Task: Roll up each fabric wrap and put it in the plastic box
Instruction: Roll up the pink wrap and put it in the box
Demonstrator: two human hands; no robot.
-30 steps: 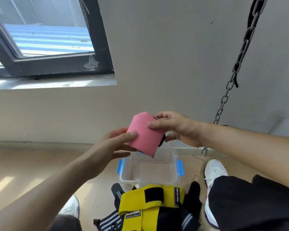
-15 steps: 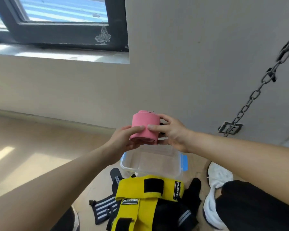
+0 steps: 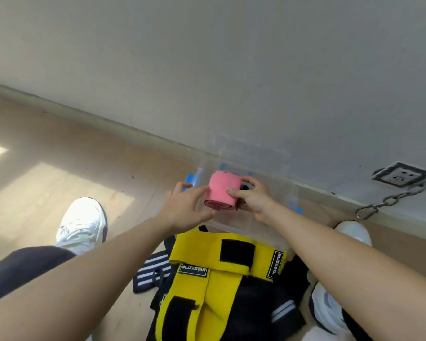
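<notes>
pink rolled wrap (image 3: pixel 223 191) centre frame, over clear plastic box (image 3: pixel 284 193) | left hand (image 3: pixel 185 207) holds its left side | right hand (image 3: pixel 252 196) pinches right side | yellow wraps (image 3: pixel 214 279) lower centre, floor

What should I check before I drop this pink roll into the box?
1. Roll fully wound: ok. The pink roll shows its spiral end, with no loose tail visible.
2. Grip secure: ok. The left hand and right hand hold it from opposite sides.
3. Roll over the opening: ok. It is held above the box.
4. Lid out of the way: ok. No lid covers the top.
5. Strap tab fastened: cannot tell. The dark end sits under the right hand.
6. Space inside: cannot tell. Blur and the hands hide the bottom.
</notes>
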